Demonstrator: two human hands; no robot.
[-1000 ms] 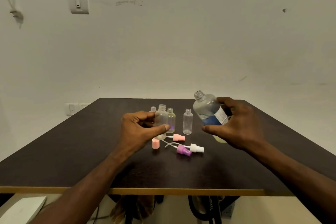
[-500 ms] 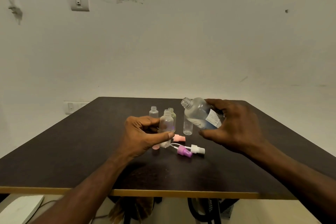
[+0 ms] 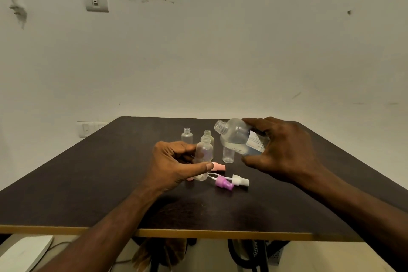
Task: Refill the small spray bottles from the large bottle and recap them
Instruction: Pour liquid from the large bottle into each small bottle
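1. Step in hand: I judge this to be the lining-up for a pour. No liquid is visibly passing between the bottles.
2. My left hand (image 3: 174,164) grips one small spray bottle (image 3: 204,153), thumb in front and fingers curled behind. The bottle stands upright and uncapped, near the middle of the table (image 3: 88,183).
3. My right hand (image 3: 284,152) holds the large bottle (image 3: 239,138) round its labelled body. It is tilted, its open mouth pointing left, above and just to the right of the small bottle's neck.
4. Three other small bottles stand uncapped behind: one at far left (image 3: 187,136), one (image 3: 208,133) partly hidden, one (image 3: 227,155) beneath the large bottle.
5. The pink spray cap (image 3: 218,166), purple spray cap (image 3: 224,182) and white spray cap (image 3: 240,180) lie loose in front.
6. Next move calls for: mouth brought over the neck, then a slow further tilt. The neck is narrow; a spill is likely otherwise.
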